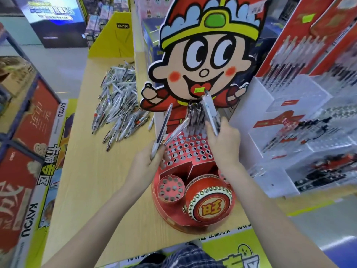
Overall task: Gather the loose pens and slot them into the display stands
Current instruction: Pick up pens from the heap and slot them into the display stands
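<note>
Pens [119, 105] mostly lie heaped on the counter [92, 171]; only a back cluster fills the red display stand [185, 149]. Left hand [148, 165] grips two pens, right hand [224, 146] clutches a bundle.

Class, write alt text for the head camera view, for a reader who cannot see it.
Two bare hands hold pens over a red cardboard display stand full of round holes: the left hand grips two white pens, the right hand a small bundle of pens. A heap of loose pens lies on the pale wooden shelf behind.
</note>
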`<action>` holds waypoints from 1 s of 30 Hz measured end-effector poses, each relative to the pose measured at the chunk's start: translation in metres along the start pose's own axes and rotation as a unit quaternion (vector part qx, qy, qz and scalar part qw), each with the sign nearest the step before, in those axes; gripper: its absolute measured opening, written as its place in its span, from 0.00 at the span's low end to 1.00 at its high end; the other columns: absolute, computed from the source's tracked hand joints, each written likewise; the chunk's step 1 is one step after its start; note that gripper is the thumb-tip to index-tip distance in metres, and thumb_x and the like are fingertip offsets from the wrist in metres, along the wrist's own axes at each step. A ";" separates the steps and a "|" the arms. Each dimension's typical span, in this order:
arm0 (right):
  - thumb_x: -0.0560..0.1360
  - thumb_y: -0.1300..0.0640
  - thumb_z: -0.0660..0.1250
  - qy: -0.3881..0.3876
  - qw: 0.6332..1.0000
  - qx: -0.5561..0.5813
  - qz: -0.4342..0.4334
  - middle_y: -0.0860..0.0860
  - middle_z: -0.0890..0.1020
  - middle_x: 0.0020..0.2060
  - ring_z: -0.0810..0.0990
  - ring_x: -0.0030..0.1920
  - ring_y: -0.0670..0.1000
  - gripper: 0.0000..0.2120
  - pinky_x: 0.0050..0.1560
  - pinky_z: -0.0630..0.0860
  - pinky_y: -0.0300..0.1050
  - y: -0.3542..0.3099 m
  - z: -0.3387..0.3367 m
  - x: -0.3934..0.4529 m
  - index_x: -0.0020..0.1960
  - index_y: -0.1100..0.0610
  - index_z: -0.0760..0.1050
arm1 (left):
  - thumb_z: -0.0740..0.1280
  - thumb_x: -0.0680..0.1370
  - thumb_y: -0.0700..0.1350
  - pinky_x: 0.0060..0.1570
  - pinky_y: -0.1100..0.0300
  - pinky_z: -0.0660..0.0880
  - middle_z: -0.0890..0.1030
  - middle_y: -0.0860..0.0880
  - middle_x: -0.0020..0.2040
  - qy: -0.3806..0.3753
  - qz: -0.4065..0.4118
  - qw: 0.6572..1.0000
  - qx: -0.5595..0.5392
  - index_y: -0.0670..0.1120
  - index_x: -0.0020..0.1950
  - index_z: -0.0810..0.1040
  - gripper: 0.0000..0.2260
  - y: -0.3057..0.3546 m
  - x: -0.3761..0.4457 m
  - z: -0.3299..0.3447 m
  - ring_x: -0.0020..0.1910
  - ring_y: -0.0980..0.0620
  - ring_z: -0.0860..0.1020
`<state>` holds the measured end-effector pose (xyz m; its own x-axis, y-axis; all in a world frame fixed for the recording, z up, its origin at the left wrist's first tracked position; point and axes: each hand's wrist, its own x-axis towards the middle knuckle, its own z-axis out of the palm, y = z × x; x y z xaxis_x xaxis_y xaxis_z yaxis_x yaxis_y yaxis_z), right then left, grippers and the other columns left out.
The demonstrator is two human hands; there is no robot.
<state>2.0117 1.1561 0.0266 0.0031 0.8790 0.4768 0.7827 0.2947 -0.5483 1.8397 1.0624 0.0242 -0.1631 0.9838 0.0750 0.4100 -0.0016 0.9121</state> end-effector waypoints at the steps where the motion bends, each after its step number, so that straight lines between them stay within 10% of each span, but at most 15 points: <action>1: 0.77 0.53 0.65 -0.007 1.000 0.012 0.013 0.60 0.77 0.31 0.76 0.32 0.63 0.13 0.30 0.68 0.48 0.000 0.000 0.000 0.47 0.65 0.74 | 0.57 0.81 0.45 0.31 0.72 0.67 0.77 0.55 0.30 -0.003 -0.003 1.000 -0.006 0.50 0.41 0.72 0.10 -0.001 0.000 0.000 0.28 0.62 0.73; 7: 0.74 0.53 0.69 -0.018 0.967 0.200 0.160 0.48 0.74 0.28 0.71 0.25 0.42 0.07 0.27 0.67 0.34 -0.007 -0.031 -0.012 0.39 0.53 0.74 | 0.59 0.81 0.46 0.28 0.69 0.63 0.70 0.55 0.25 -0.041 -0.060 0.994 -0.081 0.46 0.36 0.71 0.13 -0.001 0.000 -0.004 0.24 0.60 0.66; 12: 0.74 0.57 0.68 -0.129 0.787 0.519 0.309 0.50 0.75 0.28 0.62 0.20 0.45 0.05 0.20 0.59 0.36 -0.023 -0.057 -0.016 0.47 0.58 0.78 | 0.61 0.76 0.54 0.28 0.68 0.63 0.67 0.52 0.28 -0.111 -0.080 0.978 -0.160 0.40 0.42 0.73 0.17 0.007 0.003 -0.003 0.27 0.56 0.64; 30: 0.76 0.61 0.66 -0.052 0.795 0.515 0.315 0.50 0.70 0.21 0.62 0.19 0.45 0.06 0.23 0.60 0.38 -0.013 -0.081 -0.016 0.47 0.64 0.75 | 0.63 0.78 0.45 0.28 0.68 0.64 0.67 0.48 0.30 -0.177 -0.053 0.972 -0.146 0.40 0.40 0.74 0.11 0.040 0.004 0.006 0.27 0.57 0.65</action>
<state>2.0521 1.1077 0.0814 0.0985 0.9843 -0.1464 -0.2801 -0.1138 -0.9532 1.8608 1.0673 0.0581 0.1487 0.9813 -0.1223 0.1272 0.1037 0.9864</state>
